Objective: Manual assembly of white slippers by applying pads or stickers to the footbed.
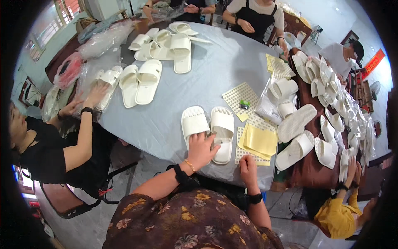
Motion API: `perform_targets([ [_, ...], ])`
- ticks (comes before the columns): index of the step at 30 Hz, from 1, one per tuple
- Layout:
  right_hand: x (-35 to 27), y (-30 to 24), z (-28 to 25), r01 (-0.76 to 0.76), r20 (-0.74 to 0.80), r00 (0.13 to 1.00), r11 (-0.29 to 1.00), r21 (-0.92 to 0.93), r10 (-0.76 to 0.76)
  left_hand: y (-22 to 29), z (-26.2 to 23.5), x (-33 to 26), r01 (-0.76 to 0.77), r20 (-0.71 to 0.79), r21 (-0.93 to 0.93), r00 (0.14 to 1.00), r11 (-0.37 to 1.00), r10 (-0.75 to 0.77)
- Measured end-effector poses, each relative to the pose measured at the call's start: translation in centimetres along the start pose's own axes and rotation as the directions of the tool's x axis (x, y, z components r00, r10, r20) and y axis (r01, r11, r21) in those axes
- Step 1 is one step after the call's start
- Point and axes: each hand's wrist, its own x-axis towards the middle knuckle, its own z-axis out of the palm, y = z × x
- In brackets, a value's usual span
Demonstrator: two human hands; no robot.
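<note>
A pair of white slide slippers lies in front of me, a left slipper point(194, 121) and a right slipper point(222, 124), side by side with the toes pointing away. My left hand point(201, 149) rests on the left slipper, its fingers spread over the footbed just behind the strap. Its thumb reaches out against the right slipper. Close to the table edge, my right hand point(248, 168) is closed with the fingers curled in. Whatever it may hold is too small or hidden. Beside it lie yellow backing sheets point(259, 140) on top of a sheet of small stickers point(241, 157).
More sticker sheets point(242, 98) with a small green object point(244, 104) lie beyond. Loose slippers point(297, 123) lie at right, beside a brown table point(304, 176) piled with slippers. More slippers point(148, 81) sit at far left. A co-worker's hands point(93, 97) handle bagged slippers; other people surround the tables.
</note>
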Motion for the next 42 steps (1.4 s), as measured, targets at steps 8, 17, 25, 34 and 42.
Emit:
perform_targets([
  [8, -0.6, 0.8, 0.0, -0.114, 0.023, 0.993, 0.985, 0.128, 0.112, -0.4, 1.8, 2.3, 0.068, -0.073, 0.077, 0.995, 0.995, -0.062],
  [17, 0.9, 0.4, -1.5, -0.059, -0.046, 0.996, 0.968, 0.244, 0.072, -9.4, -11.3, 11.3, 0.041, -0.214, 0.023, 0.976, 0.999, -0.035],
  [25, 4.5, 1.2, -12.0, 0.242, -0.475, 0.735, 0.467, 0.851, 0.484, -15.6, -8.4, 9.9, 0.204, -0.173, 0.294, 0.972, 0.934, -0.158],
  [34, 8.9, 4.7, -17.5, 0.490, -0.531, 0.789, 0.205, 0.847, 0.308, -7.2, -2.2, 0.4, 0.026, -0.041, -0.050, 0.999, 0.998, -0.028],
  [42, 8.4, -6.7, -20.1, 0.434, -0.439, 0.898, 0.107, 0.895, 0.026, -2.3, -3.3, 0.2, -0.128, -0.025, -0.167, 0.992, 0.978, 0.125],
])
